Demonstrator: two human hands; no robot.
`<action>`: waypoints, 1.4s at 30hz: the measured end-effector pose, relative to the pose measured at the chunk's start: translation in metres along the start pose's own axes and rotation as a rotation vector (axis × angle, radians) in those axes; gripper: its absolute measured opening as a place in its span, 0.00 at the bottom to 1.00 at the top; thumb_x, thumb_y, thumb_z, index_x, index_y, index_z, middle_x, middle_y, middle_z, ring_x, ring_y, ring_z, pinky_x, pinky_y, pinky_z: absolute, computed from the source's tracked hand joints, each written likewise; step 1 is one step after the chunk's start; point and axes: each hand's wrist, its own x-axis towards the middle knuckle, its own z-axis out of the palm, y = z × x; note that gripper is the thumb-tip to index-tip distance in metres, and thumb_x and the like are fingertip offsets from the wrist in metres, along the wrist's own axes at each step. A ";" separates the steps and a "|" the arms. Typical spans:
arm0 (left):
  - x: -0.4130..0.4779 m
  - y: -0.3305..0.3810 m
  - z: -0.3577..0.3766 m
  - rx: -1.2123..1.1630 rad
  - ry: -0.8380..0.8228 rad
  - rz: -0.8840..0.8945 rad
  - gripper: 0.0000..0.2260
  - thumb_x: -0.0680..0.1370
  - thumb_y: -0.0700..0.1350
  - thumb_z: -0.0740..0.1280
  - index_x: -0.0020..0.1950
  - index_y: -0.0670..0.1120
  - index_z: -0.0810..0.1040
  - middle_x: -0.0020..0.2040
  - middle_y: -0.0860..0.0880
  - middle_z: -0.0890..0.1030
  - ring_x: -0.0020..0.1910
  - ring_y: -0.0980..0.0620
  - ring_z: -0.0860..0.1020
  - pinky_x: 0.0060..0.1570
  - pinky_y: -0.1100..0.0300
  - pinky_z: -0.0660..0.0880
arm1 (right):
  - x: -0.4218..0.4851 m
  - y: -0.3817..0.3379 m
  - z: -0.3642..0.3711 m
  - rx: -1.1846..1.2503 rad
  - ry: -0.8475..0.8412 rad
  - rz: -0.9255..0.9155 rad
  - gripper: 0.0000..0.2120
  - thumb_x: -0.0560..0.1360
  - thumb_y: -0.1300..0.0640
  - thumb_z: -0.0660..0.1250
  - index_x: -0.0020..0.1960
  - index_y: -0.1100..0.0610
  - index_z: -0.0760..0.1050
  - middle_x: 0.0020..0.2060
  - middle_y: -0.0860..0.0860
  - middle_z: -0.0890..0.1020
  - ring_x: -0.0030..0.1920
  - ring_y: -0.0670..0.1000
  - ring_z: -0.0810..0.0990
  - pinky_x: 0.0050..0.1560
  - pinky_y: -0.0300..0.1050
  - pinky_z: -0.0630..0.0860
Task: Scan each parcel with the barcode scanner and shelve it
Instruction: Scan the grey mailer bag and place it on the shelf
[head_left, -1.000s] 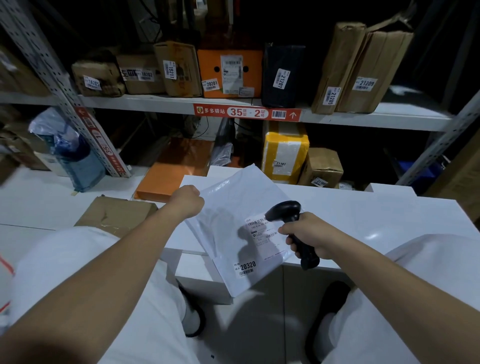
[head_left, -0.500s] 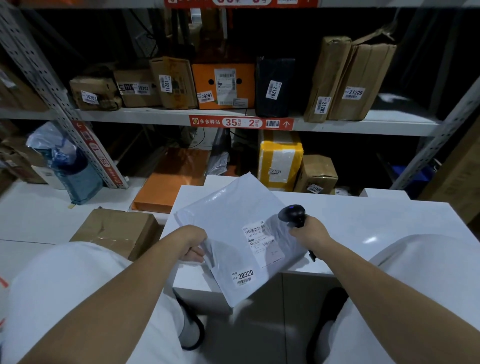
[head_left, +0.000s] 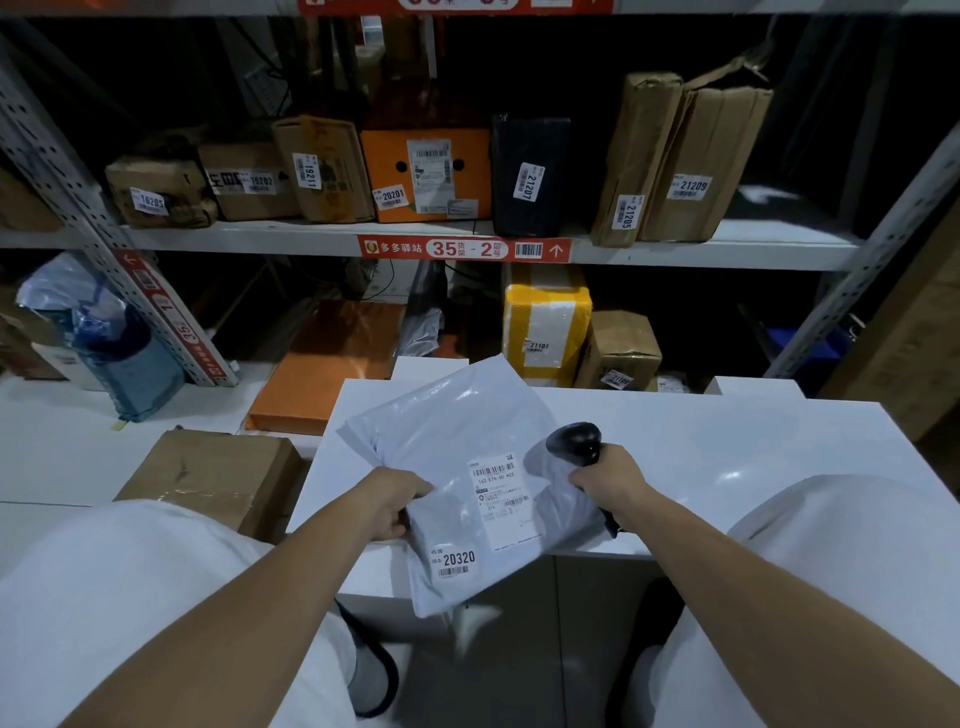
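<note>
Since one second ago the left hand (head_left: 395, 506) went from the upper corner of the parcel (head_left: 457, 447) down to its left edge, and the scanner (head_left: 574, 441) came from above the label to the parcel's right edge.

About progress, as I judge it from my remote seat: the shelf (head_left: 260, 241) already carries a row of numbered parcels, and this white bag has its own sticker (head_left: 458, 560) with 20320, so the scan step looks finished or nearly so (I see no beam, so I cannot be sure). What is left is to put it on the shelf; the brown box (head_left: 208, 478) at the left perhaps waits too.

The parcel is held over the near edge of the white table (head_left: 727, 441), label upward. The left hand has its fingers curled round the left edge. The right hand (head_left: 610, 480) is closed around the scanner handle and touches the parcel's right edge. Both forearms reach forward and come together toward the parcel.
</note>
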 end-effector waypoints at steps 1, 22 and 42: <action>-0.002 0.002 0.000 -0.005 0.002 0.035 0.05 0.81 0.39 0.71 0.49 0.41 0.77 0.40 0.44 0.79 0.33 0.49 0.75 0.39 0.56 0.77 | 0.000 0.001 0.000 0.005 0.005 0.003 0.04 0.74 0.67 0.68 0.45 0.60 0.75 0.33 0.54 0.74 0.34 0.53 0.73 0.31 0.43 0.65; -0.051 0.075 0.015 -0.082 -0.219 0.653 0.16 0.87 0.41 0.61 0.70 0.59 0.68 0.67 0.56 0.79 0.65 0.48 0.79 0.59 0.49 0.77 | -0.024 -0.027 -0.045 0.296 0.327 -0.199 0.09 0.72 0.67 0.68 0.37 0.56 0.73 0.29 0.52 0.75 0.33 0.54 0.73 0.34 0.45 0.68; -0.240 0.361 0.030 -0.112 -0.409 1.117 0.21 0.84 0.40 0.67 0.73 0.57 0.69 0.64 0.48 0.83 0.55 0.49 0.85 0.53 0.50 0.84 | -0.035 -0.193 -0.304 0.955 0.732 -0.541 0.05 0.66 0.60 0.74 0.40 0.55 0.80 0.32 0.51 0.80 0.35 0.52 0.73 0.38 0.49 0.71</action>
